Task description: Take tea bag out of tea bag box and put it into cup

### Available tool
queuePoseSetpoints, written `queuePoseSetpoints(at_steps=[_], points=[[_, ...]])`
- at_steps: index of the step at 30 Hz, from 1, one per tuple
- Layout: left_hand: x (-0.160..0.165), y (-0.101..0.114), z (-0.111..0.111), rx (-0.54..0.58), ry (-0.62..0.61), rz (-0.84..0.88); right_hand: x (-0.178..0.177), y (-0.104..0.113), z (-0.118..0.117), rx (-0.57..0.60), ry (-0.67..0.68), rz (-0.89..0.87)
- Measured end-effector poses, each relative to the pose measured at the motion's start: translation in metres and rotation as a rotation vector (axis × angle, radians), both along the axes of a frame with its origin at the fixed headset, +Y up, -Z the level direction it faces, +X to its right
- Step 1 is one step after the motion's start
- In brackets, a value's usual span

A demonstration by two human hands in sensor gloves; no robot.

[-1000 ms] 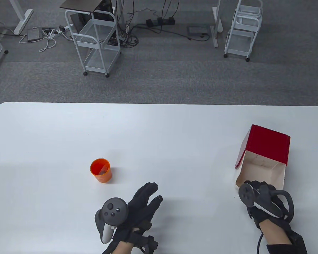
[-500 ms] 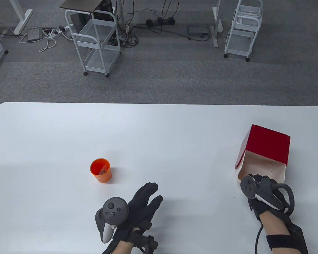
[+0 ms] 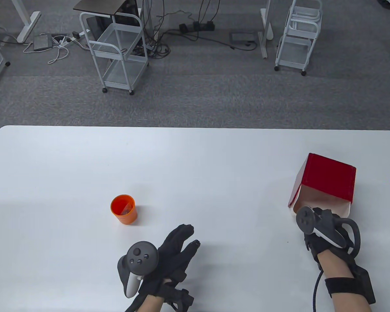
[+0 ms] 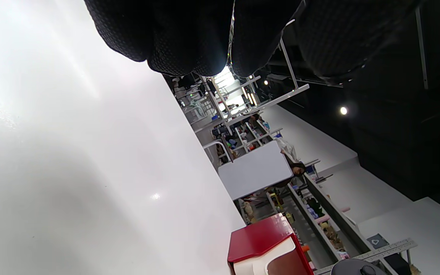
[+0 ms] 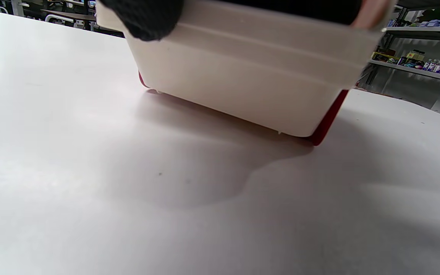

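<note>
The orange cup (image 3: 123, 209) stands left of centre on the white table (image 3: 214, 156), with a small dark tea bag inside. The red tea bag box (image 3: 328, 177) stands at the right, its cream lid (image 3: 315, 199) hinged toward me and half raised. My right hand (image 3: 318, 217) grips the lid's front edge; the tracker hides its fingers from above. In the right wrist view a fingertip (image 5: 143, 19) hooks over the lid (image 5: 250, 72). My left hand (image 3: 191, 235) rests on the table with fingers stretched out, empty, right of the cup. The box also shows in the left wrist view (image 4: 260, 238).
Beyond the table's far edge stand a white wire cart (image 3: 117, 48) and stacked white carts (image 3: 299, 35) on grey carpet, with cables and power strips. A small dark speck (image 3: 287, 242) lies on the table near my right hand.
My right hand has moved away from me toward the box and raised the cream lid, so less of its inside shows. The left hand and the cup have not moved.
</note>
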State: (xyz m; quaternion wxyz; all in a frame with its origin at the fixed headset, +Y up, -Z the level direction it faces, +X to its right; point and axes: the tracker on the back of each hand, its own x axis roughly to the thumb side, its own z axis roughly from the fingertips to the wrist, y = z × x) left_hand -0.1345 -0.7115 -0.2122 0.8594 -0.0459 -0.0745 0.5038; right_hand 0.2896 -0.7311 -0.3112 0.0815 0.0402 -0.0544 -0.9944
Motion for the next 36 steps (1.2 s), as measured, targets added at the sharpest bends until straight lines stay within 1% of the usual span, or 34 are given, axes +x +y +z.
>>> queuePoseSetpoints(at_steps=[18, 31, 34, 36], points=[[0.0, -0.001, -0.001, -0.01, 0.001, -0.015, 0.006, 0.003, -0.017, 0.009, -0.064, -0.024], [0.001, -0.001, -0.002, -0.006, -0.008, -0.018, 0.007, 0.007, -0.02, -0.004, -0.097, -0.015], [0.001, -0.001, -0.002, -0.006, -0.01, -0.018, 0.006, 0.009, -0.016, 0.005, -0.086, 0.013], [0.001, -0.001, -0.002, -0.008, -0.011, -0.018, 0.004, 0.016, -0.011, 0.028, -0.063, 0.008]])
